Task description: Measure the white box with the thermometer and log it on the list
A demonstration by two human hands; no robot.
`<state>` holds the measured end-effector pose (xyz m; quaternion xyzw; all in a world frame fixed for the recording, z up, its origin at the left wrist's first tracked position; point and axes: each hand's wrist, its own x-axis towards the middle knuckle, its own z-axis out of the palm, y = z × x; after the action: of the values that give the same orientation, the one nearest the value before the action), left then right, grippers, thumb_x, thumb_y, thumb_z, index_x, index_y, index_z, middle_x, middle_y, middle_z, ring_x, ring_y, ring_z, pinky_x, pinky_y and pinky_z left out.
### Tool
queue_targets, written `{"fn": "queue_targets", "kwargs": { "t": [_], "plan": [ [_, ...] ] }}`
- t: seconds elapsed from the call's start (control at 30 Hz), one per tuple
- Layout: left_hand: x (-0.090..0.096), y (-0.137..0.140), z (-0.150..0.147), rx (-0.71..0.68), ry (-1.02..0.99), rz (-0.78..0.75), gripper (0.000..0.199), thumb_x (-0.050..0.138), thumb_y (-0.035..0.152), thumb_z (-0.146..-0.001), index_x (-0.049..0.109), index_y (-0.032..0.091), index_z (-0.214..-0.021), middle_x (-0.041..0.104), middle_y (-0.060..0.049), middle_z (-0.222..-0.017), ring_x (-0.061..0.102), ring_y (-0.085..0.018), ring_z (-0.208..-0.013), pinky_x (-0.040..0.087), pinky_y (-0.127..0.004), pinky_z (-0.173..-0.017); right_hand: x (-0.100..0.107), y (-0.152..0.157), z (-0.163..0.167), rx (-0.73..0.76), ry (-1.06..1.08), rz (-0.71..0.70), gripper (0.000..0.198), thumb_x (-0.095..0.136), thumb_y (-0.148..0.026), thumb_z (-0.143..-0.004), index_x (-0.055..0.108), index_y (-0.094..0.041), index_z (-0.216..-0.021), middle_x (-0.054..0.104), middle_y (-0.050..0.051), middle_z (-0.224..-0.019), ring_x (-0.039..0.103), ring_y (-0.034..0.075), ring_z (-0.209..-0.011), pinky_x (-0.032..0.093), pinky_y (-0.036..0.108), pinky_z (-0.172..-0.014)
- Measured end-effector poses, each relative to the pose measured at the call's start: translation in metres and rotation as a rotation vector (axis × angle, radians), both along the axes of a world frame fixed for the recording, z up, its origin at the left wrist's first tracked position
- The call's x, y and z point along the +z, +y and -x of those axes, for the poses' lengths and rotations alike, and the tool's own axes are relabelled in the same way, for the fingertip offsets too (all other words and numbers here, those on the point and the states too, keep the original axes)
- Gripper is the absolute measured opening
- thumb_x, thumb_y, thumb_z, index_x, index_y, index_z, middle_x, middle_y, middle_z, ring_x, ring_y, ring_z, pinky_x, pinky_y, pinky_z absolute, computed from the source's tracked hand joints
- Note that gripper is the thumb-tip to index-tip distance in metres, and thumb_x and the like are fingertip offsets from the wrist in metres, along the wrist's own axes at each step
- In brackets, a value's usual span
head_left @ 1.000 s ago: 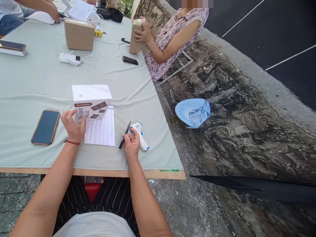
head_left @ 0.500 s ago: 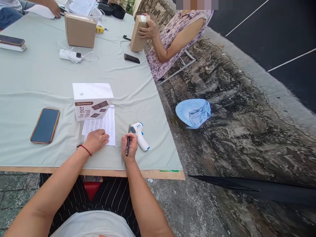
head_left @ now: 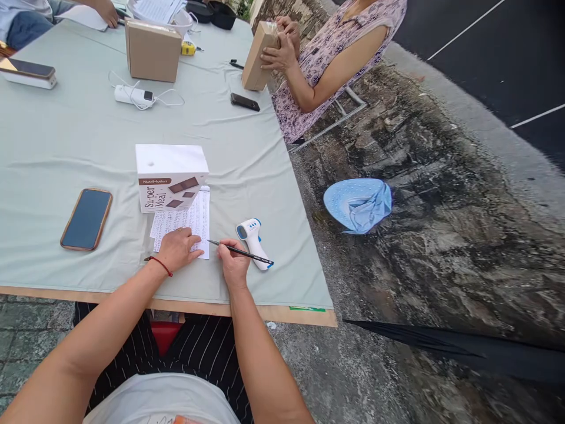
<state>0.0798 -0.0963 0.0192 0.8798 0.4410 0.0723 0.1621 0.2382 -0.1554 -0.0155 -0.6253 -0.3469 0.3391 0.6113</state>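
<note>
My right hand (head_left: pixel 233 265) grips a slim black pencil (head_left: pixel 253 255). Its pointed tip reaches left to the right edge of the printed sheets (head_left: pixel 200 215); whether it touches the paper I cannot tell. Flat on the lower part of those sheets lies my left hand (head_left: pixel 178 250), fingers stretched out and a red cord round the wrist. Behind it a white "Super Meal" box (head_left: pixel 172 176) stands on the upper part of the papers and hides some of them. A white and blue infrared thermometer (head_left: pixel 253 238) lies just right of my right hand, partly behind the pencil.
A phone in a brown case (head_left: pixel 87 219) lies at left. Farther back are a cardboard box (head_left: pixel 153 53), a white device with a cable (head_left: pixel 133 96) and a black phone (head_left: pixel 245 102). Another person's hands hold a carton (head_left: pixel 260 56). A blue hat (head_left: pixel 358 206) lies beyond the table's right edge.
The pencil has swung from upright to slanting, its tip now toward the sheets. My left hand stays on the paper. The other person's carton has tilted, and the view has shifted slightly.
</note>
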Motion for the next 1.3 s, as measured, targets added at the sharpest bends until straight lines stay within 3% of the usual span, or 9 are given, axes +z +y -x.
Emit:
{"fn": "queue_targets", "kwargs": {
  "t": [0.13, 0.27, 0.53, 1.3],
  "plan": [
    [0.002, -0.001, -0.001, 0.001, 0.042, -0.005, 0.028, 0.063, 0.044, -0.089, 0.071, 0.022, -0.105, 0.066, -0.006, -0.099, 0.061, -0.022, -0.097, 0.045, -0.031, -0.074, 0.002, 0.003, 0.002, 0.077, 0.009, 0.051, 0.022, 0.063, -0.038, -0.069, 0.067, -0.020, -0.080, 0.064, -0.001, -0.064, 0.056, 0.015, -0.056, 0.048, 0.031, -0.057],
    [0.002, -0.001, -0.001, 0.000, 0.033, 0.001, 0.027, 0.065, 0.043, -0.088, 0.070, 0.023, -0.105, 0.065, -0.006, -0.097, 0.061, -0.021, -0.095, 0.045, -0.031, -0.073, 0.003, 0.009, 0.008, -0.016, -0.083, 0.103, 0.017, 0.064, -0.035, -0.062, 0.059, -0.021, -0.070, 0.058, -0.004, -0.059, 0.048, 0.012, -0.053, 0.042, 0.027, -0.051],
    [-0.001, -0.001, -0.001, -0.007, 0.027, -0.026, 0.025, 0.064, 0.042, -0.089, 0.071, 0.022, -0.101, 0.063, -0.006, -0.094, 0.059, -0.021, -0.092, 0.043, -0.030, -0.071, 0.002, 0.007, 0.016, 0.038, -0.196, 0.065, 0.016, 0.060, -0.036, -0.067, 0.057, -0.021, -0.066, 0.056, -0.003, -0.059, 0.049, 0.013, -0.058, 0.044, 0.029, -0.059],
    [-0.001, -0.001, -0.002, -0.011, 0.032, -0.028, 0.026, 0.061, 0.043, -0.091, 0.071, 0.022, -0.102, 0.064, -0.007, -0.094, 0.060, -0.022, -0.093, 0.044, -0.031, -0.070, 0.002, 0.007, 0.016, 0.087, -0.261, 0.059, 0.013, 0.057, -0.035, -0.067, 0.055, -0.022, -0.065, 0.054, -0.004, -0.058, 0.047, 0.014, -0.057, 0.042, 0.029, -0.058]
  ]
}}
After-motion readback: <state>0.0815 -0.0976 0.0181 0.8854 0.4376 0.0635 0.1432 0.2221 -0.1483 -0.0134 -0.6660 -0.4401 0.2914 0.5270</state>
